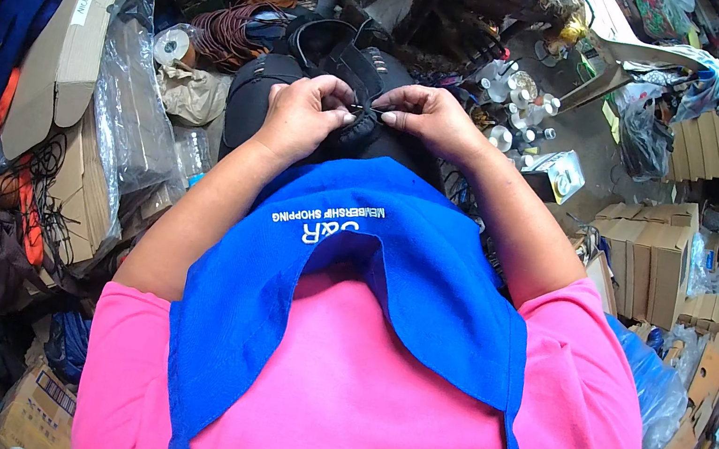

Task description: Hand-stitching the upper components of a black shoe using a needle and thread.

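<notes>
One black item point(356, 133) between, left hand point(305, 115) pinching, right hand point(434, 121) opposite

The bright blue bib apron point(453, 288) looks like matt cloth, the pink shirt point(328, 410) like smooth, soft cloth. The small black gathered piece point(355, 135) is dull and wrinkled; I can't tell its material from here. Beside me, the long clear plastic sheet point(132, 115) shines in creases, while the tan cardboard boxes point(654, 255) stay matt.

White lettering point(329, 217) marks the blue apron point(432, 303); print, the brown carton point(25, 430).
</notes>
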The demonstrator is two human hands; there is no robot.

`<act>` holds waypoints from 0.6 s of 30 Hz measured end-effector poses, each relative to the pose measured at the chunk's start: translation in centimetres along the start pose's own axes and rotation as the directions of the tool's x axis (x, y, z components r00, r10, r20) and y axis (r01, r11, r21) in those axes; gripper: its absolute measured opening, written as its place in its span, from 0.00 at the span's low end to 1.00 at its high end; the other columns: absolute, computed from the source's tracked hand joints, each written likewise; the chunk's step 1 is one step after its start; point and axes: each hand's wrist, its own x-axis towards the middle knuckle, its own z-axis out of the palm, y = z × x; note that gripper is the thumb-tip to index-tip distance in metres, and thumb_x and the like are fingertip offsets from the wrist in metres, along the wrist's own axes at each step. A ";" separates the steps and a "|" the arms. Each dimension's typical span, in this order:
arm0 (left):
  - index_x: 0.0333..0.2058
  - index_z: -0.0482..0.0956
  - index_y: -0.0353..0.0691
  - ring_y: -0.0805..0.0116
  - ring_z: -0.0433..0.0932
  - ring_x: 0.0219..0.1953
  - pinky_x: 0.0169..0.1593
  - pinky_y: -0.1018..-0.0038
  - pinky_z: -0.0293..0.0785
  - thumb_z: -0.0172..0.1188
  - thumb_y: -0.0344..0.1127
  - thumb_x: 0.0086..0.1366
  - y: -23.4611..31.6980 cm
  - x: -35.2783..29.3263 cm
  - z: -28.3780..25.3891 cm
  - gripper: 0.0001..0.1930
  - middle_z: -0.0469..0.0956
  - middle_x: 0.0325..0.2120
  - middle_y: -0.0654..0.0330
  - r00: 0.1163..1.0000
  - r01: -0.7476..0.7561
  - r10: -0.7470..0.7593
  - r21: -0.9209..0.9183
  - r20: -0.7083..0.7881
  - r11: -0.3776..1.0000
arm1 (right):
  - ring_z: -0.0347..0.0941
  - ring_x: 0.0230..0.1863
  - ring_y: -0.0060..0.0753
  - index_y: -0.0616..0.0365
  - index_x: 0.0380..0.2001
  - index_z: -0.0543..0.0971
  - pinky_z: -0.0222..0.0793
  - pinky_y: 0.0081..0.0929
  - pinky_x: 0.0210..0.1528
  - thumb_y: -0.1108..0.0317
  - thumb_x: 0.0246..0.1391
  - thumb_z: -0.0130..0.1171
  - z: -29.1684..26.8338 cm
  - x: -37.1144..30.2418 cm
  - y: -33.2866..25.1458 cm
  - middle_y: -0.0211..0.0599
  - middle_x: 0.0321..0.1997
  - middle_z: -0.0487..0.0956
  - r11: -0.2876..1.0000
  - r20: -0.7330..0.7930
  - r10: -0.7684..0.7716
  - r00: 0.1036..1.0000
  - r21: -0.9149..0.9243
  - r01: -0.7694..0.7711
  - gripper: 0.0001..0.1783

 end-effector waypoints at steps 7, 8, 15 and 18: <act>0.34 0.81 0.39 0.74 0.78 0.29 0.39 0.74 0.73 0.64 0.26 0.51 2.2 0.7 -0.9 0.09 0.81 0.26 0.59 0.991 -0.107 0.095 0.126 0.094 0.986 | 0.72 0.36 0.14 0.62 0.33 0.80 0.69 0.18 0.41 0.72 0.49 0.64 -0.1 1.2 -1.5 0.28 0.34 0.80 0.957 -0.046 0.030 0.999 -0.288 -0.042 0.08; 0.33 0.81 0.40 0.68 0.77 0.31 0.40 0.70 0.70 0.63 0.29 0.51 3.4 0.7 -1.3 0.08 0.80 0.25 0.58 0.960 -0.280 0.248 0.392 0.131 0.876 | 0.71 0.35 0.14 0.62 0.31 0.80 0.68 0.18 0.40 0.73 0.48 0.65 -0.3 1.3 -1.6 0.28 0.33 0.80 0.933 -0.026 0.043 0.999 -0.356 -0.050 0.07; 0.31 0.77 0.44 0.58 0.72 0.38 0.40 0.61 0.62 0.59 0.34 0.55 2.5 0.8 -3.5 0.05 0.78 0.27 0.61 0.891 -0.453 0.379 0.549 0.250 0.702 | 0.70 0.34 0.18 0.61 0.28 0.78 0.66 0.20 0.39 0.68 0.51 0.63 -2.9 -0.1 -0.7 0.26 0.28 0.76 0.998 -0.013 0.025 1.000 -0.061 -0.026 0.08; 0.31 0.75 0.41 0.54 0.73 0.38 0.40 0.59 0.65 0.58 0.32 0.56 2.4 0.5 -3.1 0.04 0.77 0.28 0.57 0.913 -0.407 0.318 0.537 0.254 0.739 | 0.69 0.37 0.17 0.60 0.30 0.77 0.66 0.20 0.42 0.67 0.52 0.63 -2.3 -0.8 0.5 0.25 0.32 0.74 0.998 -0.043 -0.059 0.997 0.002 0.059 0.08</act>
